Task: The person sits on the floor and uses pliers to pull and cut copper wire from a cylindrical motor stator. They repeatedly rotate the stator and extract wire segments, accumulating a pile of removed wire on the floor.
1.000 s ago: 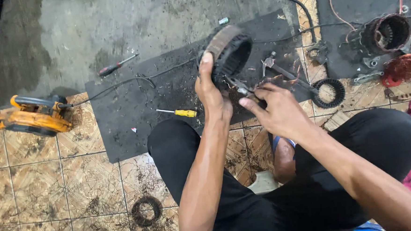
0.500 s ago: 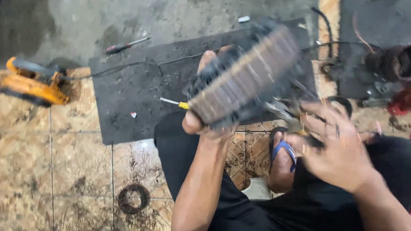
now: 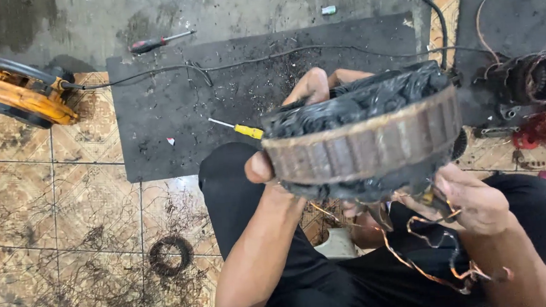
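While the left hand (image 3: 296,127) clasps the rusty ribbed stator ring (image 3: 363,144), the right hand (image 3: 474,199) pinches frayed copper wire (image 3: 427,242) beneath it.

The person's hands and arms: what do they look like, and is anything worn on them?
Both arms are bare to the frame's edge: no sleeves, gloves, watch or rings visible. The left hand and right hand look smudged with dark grime. Black trousers cover the legs below.
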